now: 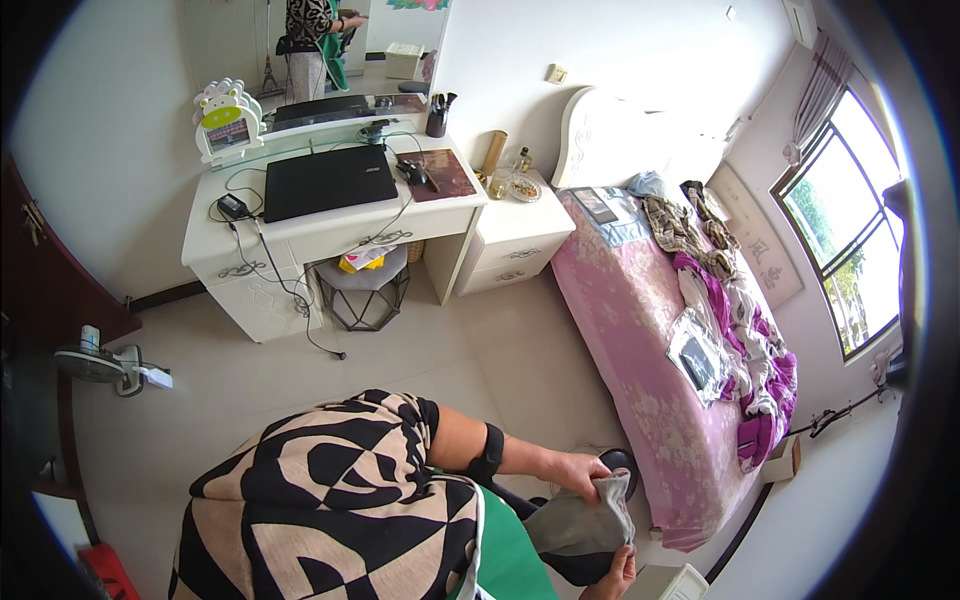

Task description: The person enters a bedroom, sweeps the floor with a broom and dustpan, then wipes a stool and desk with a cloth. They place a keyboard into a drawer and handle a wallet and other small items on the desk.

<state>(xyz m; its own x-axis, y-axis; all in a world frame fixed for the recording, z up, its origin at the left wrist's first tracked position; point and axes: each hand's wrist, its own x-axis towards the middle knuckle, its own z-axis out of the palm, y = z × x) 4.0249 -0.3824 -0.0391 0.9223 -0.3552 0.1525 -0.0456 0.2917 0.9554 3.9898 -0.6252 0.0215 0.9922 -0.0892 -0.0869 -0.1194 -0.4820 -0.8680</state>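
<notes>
Cloth, grey and limp, is hanging near the bed, its held edge running from the left hand, which is gripping one end, to the right hand, pinching the other (the slack is sagging back toward the green garment).

- Midway along the desk I see a closed black laptop.
- An animal-shaped photo frame stands at my desk's back left corner.
- A power adapter lies near its left edge.
- A brush cup stands at its back right corner.
- A grey-topped stool sits under its front edge.
</notes>
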